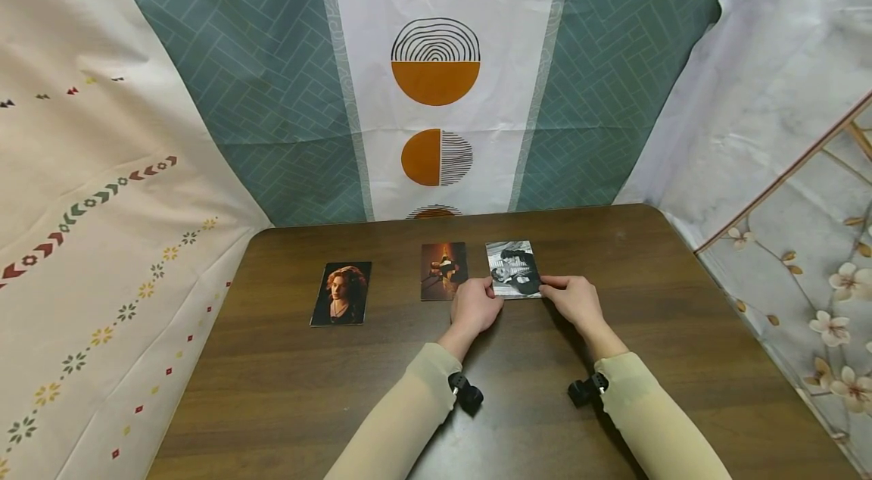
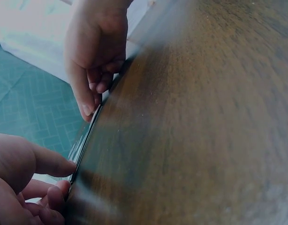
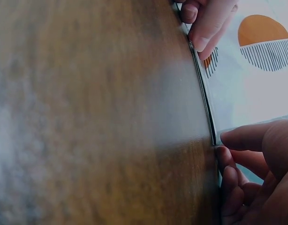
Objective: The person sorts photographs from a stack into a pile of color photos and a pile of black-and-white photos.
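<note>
A black-and-white photo card (image 1: pixel 514 268) lies at the back of the table between both hands. Its left side is pinched by my left hand (image 1: pixel 477 306), while the thumb and fingers of my right hand (image 1: pixel 575 302) hold its lower right corner. Edge-on in the left wrist view, the photo card (image 2: pixel 84 138) looks like a thin dark strip; in the right wrist view its edge (image 3: pixel 205 98) shows layered lines. Just left of it is a photo card with a warm orange picture (image 1: pixel 443 268), its lower corner close behind my left hand.
Farther left, a dark photo card with a red-haired portrait (image 1: pixel 341 294) lies slightly tilted on the brown wooden table (image 1: pixel 272 404). A patterned cloth (image 1: pixel 436 86) hangs behind the table's back edge, with other cloths at both sides.
</note>
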Tool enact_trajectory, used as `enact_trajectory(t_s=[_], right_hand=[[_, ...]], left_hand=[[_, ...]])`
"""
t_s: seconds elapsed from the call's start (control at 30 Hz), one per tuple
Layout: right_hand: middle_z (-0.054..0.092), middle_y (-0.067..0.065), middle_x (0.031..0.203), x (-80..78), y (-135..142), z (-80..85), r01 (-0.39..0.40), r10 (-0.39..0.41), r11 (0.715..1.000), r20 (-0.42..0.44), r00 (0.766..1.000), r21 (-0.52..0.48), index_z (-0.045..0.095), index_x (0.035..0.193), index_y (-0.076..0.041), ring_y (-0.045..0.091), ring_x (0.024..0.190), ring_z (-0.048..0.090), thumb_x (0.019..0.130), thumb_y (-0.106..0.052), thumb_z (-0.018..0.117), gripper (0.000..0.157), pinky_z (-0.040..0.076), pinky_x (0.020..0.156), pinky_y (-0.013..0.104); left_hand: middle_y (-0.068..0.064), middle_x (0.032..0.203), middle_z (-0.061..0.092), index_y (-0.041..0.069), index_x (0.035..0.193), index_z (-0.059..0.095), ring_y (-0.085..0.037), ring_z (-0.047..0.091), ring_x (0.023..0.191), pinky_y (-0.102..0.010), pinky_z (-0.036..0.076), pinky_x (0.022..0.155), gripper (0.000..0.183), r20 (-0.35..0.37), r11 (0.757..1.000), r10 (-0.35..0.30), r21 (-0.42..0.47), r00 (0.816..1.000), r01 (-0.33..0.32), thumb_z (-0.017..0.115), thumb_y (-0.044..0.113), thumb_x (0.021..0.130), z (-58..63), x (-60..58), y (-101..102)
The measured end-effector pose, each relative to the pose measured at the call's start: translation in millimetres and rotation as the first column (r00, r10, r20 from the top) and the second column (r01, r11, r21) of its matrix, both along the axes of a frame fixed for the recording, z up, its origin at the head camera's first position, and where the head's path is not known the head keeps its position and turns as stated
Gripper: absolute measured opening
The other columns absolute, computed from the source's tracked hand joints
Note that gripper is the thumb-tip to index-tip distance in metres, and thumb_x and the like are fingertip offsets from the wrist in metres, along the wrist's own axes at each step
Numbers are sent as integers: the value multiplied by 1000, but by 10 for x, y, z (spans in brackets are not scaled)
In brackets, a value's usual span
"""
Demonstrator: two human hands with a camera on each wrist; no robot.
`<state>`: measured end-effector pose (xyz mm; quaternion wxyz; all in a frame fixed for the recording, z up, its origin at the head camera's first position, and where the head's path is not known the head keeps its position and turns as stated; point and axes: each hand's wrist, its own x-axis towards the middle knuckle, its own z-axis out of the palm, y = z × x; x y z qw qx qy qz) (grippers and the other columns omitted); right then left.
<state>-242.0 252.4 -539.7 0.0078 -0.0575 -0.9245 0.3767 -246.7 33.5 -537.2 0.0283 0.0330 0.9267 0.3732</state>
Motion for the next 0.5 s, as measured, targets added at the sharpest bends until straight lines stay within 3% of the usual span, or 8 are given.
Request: enact_trajectory(t_s=[0.5], right_hand=[[69, 23, 135, 14, -14, 20, -3, 3, 1000, 15, 1000, -12, 79, 128, -7, 47, 133, 58, 100, -27, 73, 35, 45, 108, 60]], left_hand=[[14, 76, 59, 13, 134, 77, -9, 53, 71, -28, 39, 60, 43, -2, 1000, -3, 6, 1000, 3, 77, 17, 92, -21, -9, -11]])
